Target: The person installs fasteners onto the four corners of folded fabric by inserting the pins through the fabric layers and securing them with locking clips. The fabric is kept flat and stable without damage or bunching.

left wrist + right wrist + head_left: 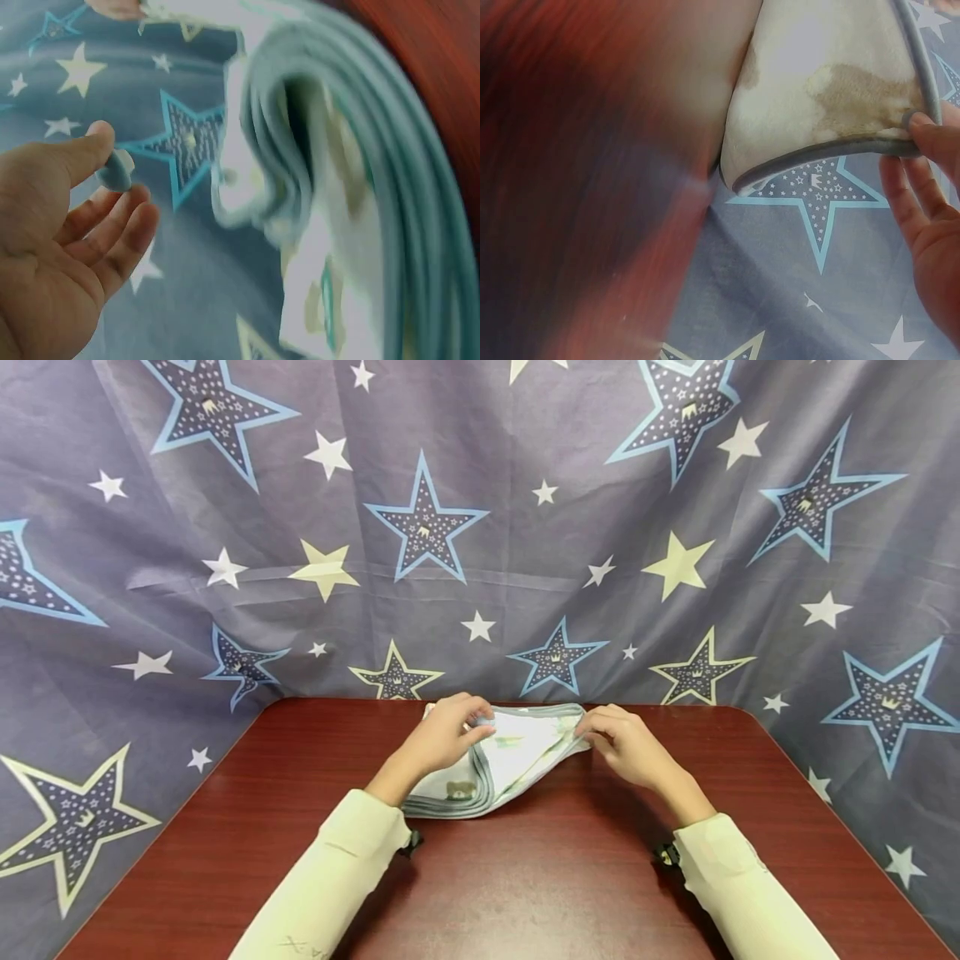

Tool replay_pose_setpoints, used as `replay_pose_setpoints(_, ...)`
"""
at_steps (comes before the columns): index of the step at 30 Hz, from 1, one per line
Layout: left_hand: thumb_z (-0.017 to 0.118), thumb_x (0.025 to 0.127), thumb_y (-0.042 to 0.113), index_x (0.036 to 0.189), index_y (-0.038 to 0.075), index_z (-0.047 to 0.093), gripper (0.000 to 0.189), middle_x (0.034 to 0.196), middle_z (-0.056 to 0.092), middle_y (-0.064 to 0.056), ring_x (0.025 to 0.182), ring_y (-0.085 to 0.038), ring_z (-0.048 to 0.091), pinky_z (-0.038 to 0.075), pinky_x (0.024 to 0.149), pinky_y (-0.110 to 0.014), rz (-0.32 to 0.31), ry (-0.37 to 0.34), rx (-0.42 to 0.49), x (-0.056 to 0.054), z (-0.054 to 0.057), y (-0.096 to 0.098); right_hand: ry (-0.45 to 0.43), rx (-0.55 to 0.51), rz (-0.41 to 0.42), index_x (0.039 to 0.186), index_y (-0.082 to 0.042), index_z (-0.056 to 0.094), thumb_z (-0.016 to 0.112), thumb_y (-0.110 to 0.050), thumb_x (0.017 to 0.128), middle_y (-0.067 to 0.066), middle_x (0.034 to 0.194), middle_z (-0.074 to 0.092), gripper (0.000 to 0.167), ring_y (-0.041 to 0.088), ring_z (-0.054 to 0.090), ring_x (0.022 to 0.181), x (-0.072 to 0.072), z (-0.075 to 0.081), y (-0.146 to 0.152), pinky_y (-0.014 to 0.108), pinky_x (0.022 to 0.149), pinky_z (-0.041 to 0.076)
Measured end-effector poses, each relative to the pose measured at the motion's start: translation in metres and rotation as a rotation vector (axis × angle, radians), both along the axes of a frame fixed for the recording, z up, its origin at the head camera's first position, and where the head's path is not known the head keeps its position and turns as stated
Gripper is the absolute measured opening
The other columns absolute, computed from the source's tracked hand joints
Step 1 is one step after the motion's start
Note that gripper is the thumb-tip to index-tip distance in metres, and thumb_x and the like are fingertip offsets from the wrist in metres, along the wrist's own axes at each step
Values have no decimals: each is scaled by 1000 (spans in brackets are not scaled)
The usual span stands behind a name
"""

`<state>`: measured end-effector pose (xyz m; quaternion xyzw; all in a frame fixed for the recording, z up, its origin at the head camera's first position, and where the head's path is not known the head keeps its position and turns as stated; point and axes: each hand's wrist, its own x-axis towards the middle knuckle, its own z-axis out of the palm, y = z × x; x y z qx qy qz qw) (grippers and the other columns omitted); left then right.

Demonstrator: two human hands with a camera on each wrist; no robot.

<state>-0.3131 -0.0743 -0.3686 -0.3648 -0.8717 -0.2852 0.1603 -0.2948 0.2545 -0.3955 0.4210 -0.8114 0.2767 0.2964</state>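
A white blanket (517, 752) with grey-green edging and a bear print lies folded in layers at the far side of the table. My left hand (442, 739) is above its left part; in the left wrist view the thumb and forefinger pinch a small corner of the edging (114, 172). The thick folded layers curve beside that hand. At the blanket's right end, my right hand (626, 750) pinches a corner between thumb and fingers. The right wrist view shows this end stretched up from the table, with a brown print (870, 97) near the corner.
The dark red wooden table (525, 885) ends just behind the blanket. A grey-blue curtain (510, 568) printed with stars hangs close behind and along both sides. Each cream sleeve (337, 877) has a small dark device at the cuff.
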Motion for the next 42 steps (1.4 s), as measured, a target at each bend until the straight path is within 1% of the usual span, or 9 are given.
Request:
replay_pose_setpoints(9,73,97,19,110,6,70,19,107,69,-7,91,-20,70,56,81,-31,-33,-131,106,0,-12,51,-4,20,13,94,-11,72,71,17,81,-1,96,71,31,19,63,90,1,2,-4,31,81,47)
replay_pose_setpoints(13,74,96,18,109,7,71,17,108,71,-7,95,-22,72,57,83,-31,-23,-237,204,-1,-17,65,-1,24,17,94,-11,71,72,16,81,-2,95,70,30,18,63,90,1,2,-6,32,82,48)
replay_pose_setpoints(18,74,95,16,107,8,72,15,106,73,-5,93,-20,73,58,80,-30,-1,-359,346,-4,-22,80,4,18,19,93,-10,71,73,16,80,-3,94,69,30,17,62,89,2,3,-7,30,81,47)
replay_pose_setpoints(24,70,96,7,112,-1,70,19,109,73,-13,88,-20,73,57,77,-28,-23,-544,522,-6,-29,94,-14,22,21,92,-10,72,74,16,79,-2,92,70,29,16,61,87,2,4,-7,30,79,47)
replay_pose_setpoints(27,66,97,3,117,-6,68,22,113,72,-17,93,-25,73,58,81,-29,-35,-608,606,-7,-32,100,-33,24,20,92,-11,72,74,15,80,-3,91,70,29,16,61,86,3,3,-6,30,78,47)
replay_pose_setpoints(31,61,98,-3,121,-9,66,23,119,68,-23,105,-37,70,58,87,-32,-77,-647,718,-8,-37,104,-53,35,25,92,-11,73,74,14,81,-3,92,71,28,16,63,88,4,2,-7,30,79,49)
replay_pose_setpoints(37,59,98,-8,120,-11,66,23,120,68,-27,110,-49,65,58,87,-31,-104,-629,806,-11,-44,112,-65,36,42,92,-11,73,76,13,81,-4,92,71,26,15,63,89,5,1,-10,29,79,49)
replay_pose_setpoints(39,58,98,-9,119,-11,65,22,118,69,-26,108,-48,66,58,87,-31,-101,-615,819,-11,-46,115,-73,32,44,93,-11,74,76,12,81,-4,93,71,26,15,63,89,5,2,-10,29,79,49)
replay_pose_setpoints(42,58,99,-9,118,-11,66,21,117,68,-29,104,-40,70,58,87,-32,-107,-617,837,-12,-48,118,-86,29,42,93,-11,74,77,12,82,-4,93,72,25,15,63,89,6,3,-11,29,79,49)
